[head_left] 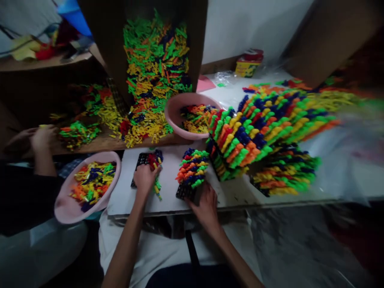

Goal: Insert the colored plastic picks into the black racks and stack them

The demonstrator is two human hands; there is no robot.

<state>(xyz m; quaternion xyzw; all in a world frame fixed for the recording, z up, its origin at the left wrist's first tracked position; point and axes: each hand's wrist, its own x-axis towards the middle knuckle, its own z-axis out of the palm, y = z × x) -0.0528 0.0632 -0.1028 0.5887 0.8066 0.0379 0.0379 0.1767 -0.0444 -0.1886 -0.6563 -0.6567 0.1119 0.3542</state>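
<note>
My left hand (144, 178) is closed, its fingers curled over a black perforated tray (139, 161). Small coloured plastic pieces (157, 187) lie by its thumb, red and blue above, green and yellow below. What sits inside the fingers is hidden. To the right, my right hand (207, 205) grips the near end of a second black perforated tray (181, 191). Rows of red, blue, orange, yellow and green plastic pieces (192, 167) stand packed in its far part. Both trays rest on a white board (168, 182).
Filled trays (255, 132) are stacked at right. Pink basins (117, 170) (169, 114) of loose pieces stand left and behind. A large heap of pieces (156, 80) fills a box at the back. Another person's hand (42, 138) is at far left. A yellow tub (247, 68) stands by the wall.
</note>
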